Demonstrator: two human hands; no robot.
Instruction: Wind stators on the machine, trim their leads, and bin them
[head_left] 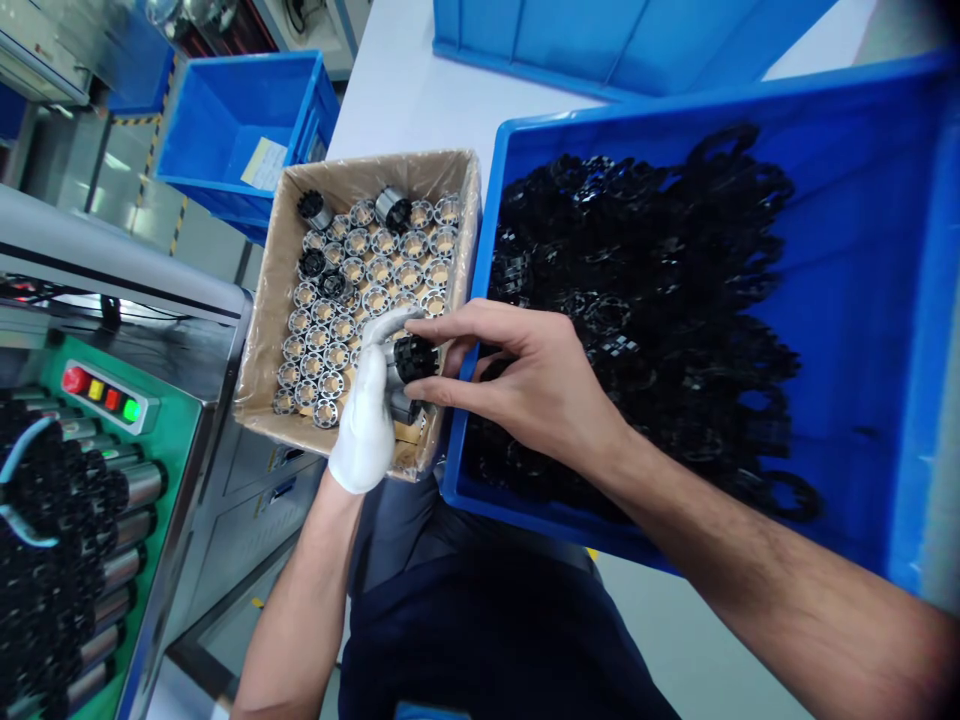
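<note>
My left hand (366, 420), in a white glove, is closed around a slotted metal cylinder that looks like a stator core (391, 362). A black plastic end ring (415, 358) sits on the core's end facing right. The bare fingers of my right hand (536, 365) pinch this ring from both sides. Another dark piece shows beneath the core by my left palm, partly hidden. Both hands are over the near right part of a lined cardboard box (259, 365). Inside stand rows of metal cores (379, 270); several have black ends, and some of those lie tilted on top.
To the right, a large blue bin (480, 275) holds a heap of black plastic rings (645, 280). Another blue bin (555, 40) stands behind it. A blue crate (232, 95) with a paper is at the far left. A green machine bed (172, 440) with buttons carries capped cores.
</note>
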